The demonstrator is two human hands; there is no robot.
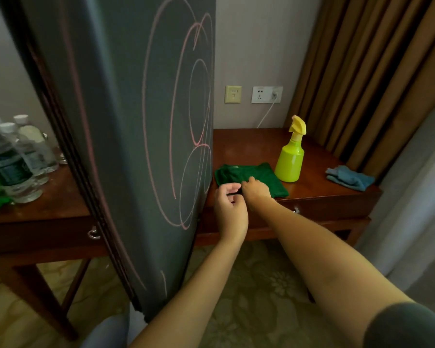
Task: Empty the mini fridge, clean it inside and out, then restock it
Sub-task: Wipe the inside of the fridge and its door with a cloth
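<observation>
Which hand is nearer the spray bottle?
Right. The right hand is on the green cloth, left of the spray bottle; the left hand is further left, at the cloth's front edge.

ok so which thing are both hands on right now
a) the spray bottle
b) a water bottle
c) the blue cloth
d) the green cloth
d: the left hand and the right hand both grip the near edge of the green cloth on the table. The spray bottle stands untouched beside the cloth, and the blue cloth lies apart to the right.
</observation>
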